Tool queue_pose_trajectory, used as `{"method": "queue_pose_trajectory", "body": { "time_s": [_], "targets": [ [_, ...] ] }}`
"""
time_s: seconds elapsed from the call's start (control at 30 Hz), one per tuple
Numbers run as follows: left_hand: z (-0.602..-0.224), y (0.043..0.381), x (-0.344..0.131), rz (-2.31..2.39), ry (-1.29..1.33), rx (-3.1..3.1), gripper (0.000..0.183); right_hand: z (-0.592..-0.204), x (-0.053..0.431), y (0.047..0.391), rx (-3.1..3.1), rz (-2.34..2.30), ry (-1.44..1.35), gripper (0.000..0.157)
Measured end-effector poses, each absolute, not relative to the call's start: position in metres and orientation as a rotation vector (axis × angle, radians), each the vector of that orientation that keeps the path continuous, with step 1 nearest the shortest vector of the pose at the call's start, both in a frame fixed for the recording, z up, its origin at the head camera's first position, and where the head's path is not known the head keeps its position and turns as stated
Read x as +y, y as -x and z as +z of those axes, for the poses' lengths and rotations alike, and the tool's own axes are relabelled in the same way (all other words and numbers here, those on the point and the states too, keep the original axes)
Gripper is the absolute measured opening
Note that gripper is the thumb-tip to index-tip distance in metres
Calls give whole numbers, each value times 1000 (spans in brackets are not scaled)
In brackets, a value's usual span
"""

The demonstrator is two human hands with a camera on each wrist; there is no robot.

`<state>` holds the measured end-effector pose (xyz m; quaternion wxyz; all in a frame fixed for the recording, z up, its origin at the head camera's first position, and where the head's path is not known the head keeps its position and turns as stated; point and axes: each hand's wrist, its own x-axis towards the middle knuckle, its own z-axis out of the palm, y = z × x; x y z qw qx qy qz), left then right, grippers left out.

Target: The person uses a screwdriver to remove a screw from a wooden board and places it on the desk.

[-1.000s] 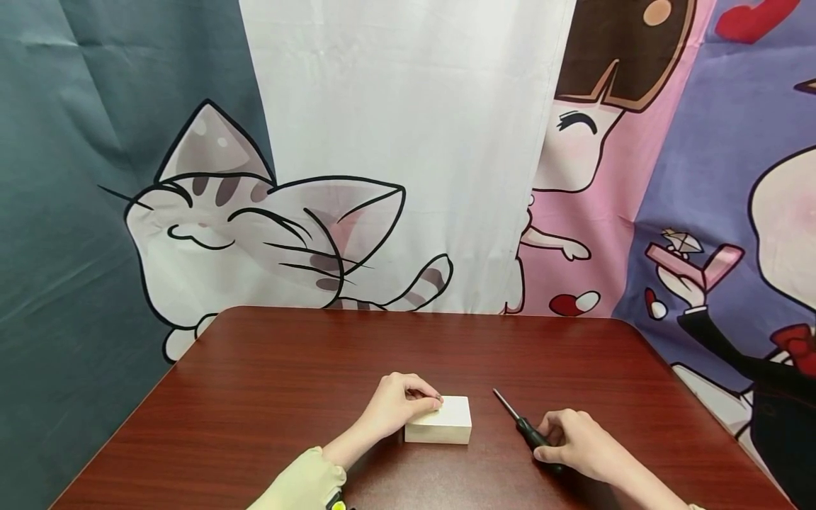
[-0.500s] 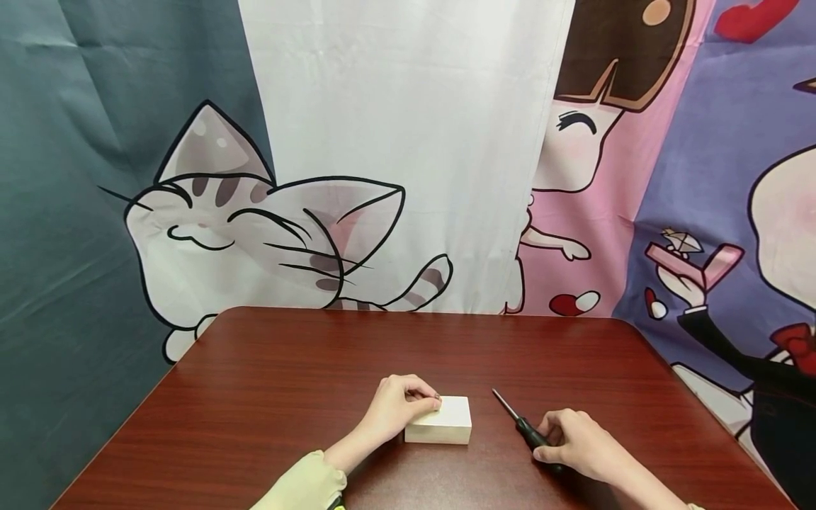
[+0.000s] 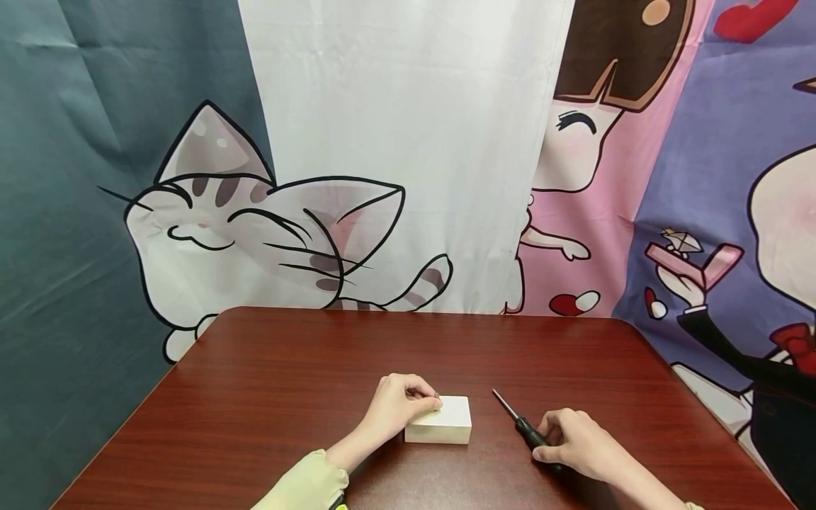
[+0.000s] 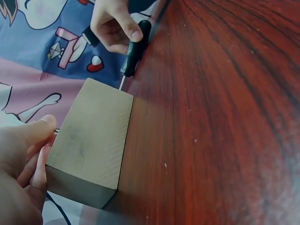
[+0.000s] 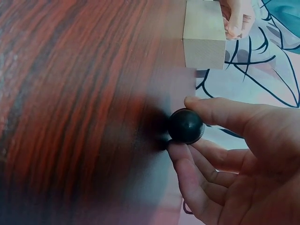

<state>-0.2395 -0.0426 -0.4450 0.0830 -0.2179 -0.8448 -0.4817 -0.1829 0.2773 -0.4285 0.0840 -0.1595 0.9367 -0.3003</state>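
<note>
A pale wooden block [image 3: 440, 432] lies on the table in front of me. Over its top face, my left hand [image 3: 397, 407] pinches a tiny metal screw [image 4: 56, 131] between thumb and index finger, and most of the screw is hidden by the fingertips. To the right of the block, my right hand [image 3: 576, 443] holds a screwdriver [image 3: 530, 432] by its black handle, thumb on one side and fingers on the other. The screwdriver's metal shaft points away and to the left, apart from the block. From the right wrist, the rounded handle end [image 5: 186, 126] faces the camera.
The dark red-brown wooden table [image 3: 287, 368] extends around both hands, its far edge close to a hanging cloth backdrop [image 3: 408, 142] with cartoon figures. A pale sleeve [image 3: 306, 485] covers the left forearm.
</note>
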Motion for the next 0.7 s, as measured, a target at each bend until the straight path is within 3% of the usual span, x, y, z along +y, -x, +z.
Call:
{"method": "queue_pose_trajectory", "body": {
  "time_s": [0.7],
  "targets": [
    [-441,239,-44,-1513,653,-2469,8,-429,277,183,2803,-897,456,24]
  ]
}}
